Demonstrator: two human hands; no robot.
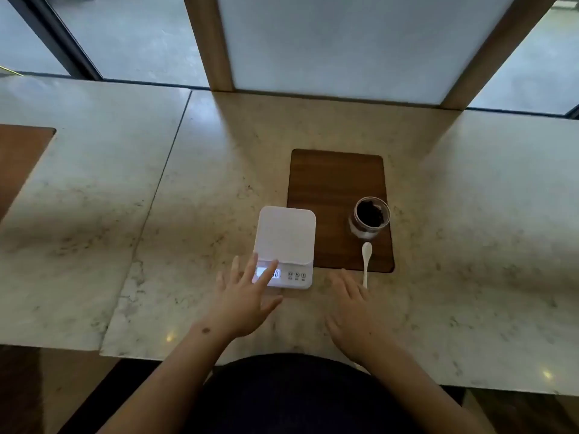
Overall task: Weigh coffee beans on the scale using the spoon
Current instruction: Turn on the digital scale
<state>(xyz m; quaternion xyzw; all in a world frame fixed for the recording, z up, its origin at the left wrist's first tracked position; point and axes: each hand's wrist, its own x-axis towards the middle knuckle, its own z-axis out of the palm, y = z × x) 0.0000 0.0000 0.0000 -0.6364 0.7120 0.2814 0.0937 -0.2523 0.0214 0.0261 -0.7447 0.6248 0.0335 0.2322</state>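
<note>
A white digital scale (285,236) stands on the marble table, its lit display partly covered by my fingers. Nothing lies on its platform. My left hand (247,292) is spread open over the scale's front left corner, fingertips on the display area. To the right, an open glass jar (371,216) with dark coffee beans stands on a brown wooden mat (332,183). A white spoon (366,261) lies in front of the jar, bowl on the mat and handle pointing toward me. My right hand (354,311) hovers open, slightly blurred, just left of the spoon's handle, holding nothing.
The marble table (188,198) has a seam running diagonally at the left and a front edge close to my body. A wooden pillar (210,42) and window panels rise behind the table. Another brown inset (18,158) shows at the far left.
</note>
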